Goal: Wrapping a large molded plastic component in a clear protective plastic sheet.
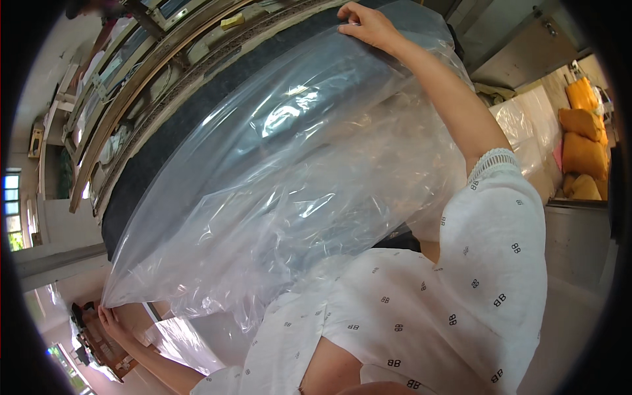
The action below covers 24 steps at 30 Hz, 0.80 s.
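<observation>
A wide sheet of clear plastic film (309,164) stretches between my two arms, glossy and wrinkled, with loose folds hanging near my body. At the lower left, my left hand (113,321) pinches a gathered corner of it. My right hand (368,25) reaches to the far side, its fingers bent and closed at the film's far edge. Beneath the film lies a dark, padded-looking surface (174,128), bare along its far and left margin.
Wooden rails (128,99) run beyond the dark surface, with a small yellow block (232,22) on them. Orange bundles (584,151) are stacked at the right beside more clear film (526,128). A wooden stool-like piece (105,342) stands behind my left hand.
</observation>
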Tool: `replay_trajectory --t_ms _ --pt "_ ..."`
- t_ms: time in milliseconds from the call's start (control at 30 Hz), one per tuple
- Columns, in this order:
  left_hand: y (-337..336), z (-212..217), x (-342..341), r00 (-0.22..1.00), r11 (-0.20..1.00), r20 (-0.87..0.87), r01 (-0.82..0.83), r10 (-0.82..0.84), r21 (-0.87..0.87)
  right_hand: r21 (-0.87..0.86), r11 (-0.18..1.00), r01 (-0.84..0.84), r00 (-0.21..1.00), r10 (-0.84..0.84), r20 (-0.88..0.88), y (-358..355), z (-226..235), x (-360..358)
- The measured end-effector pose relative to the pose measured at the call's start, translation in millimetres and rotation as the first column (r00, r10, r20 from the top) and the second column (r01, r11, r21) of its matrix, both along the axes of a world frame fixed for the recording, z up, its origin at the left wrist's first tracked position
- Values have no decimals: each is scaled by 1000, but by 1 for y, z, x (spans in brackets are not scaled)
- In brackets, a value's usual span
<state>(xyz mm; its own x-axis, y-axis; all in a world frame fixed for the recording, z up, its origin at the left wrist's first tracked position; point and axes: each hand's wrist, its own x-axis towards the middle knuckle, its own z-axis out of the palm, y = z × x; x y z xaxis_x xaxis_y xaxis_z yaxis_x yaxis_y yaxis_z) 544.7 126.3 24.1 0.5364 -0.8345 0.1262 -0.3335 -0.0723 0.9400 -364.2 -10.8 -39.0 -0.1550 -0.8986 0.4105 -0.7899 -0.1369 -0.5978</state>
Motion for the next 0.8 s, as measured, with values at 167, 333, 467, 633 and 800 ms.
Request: replay_trajectory --t_ms 167,333,467,633,800 --pt "13 -7 -4 996 998 69 -62 61 13 135 963 -233 970 219 107 -35 -2 -34" --pt "-95 14 -40 891 948 -430 2 -147 -319 -152 985 86 879 -3 477 -56 103 -88" --pt "-163 5 -67 969 920 -169 -229 183 -319 -278 943 185 965 -121 231 -115 56 -132" --pt "-237 -92 -162 957 930 194 -138 214 -341 -193 936 296 938 -246 245 -106 -69 -170" --pt "-255 -83 -167 985 936 50 -138 163 -323 -162 975 155 959 -109 261 -117 -49 -178"
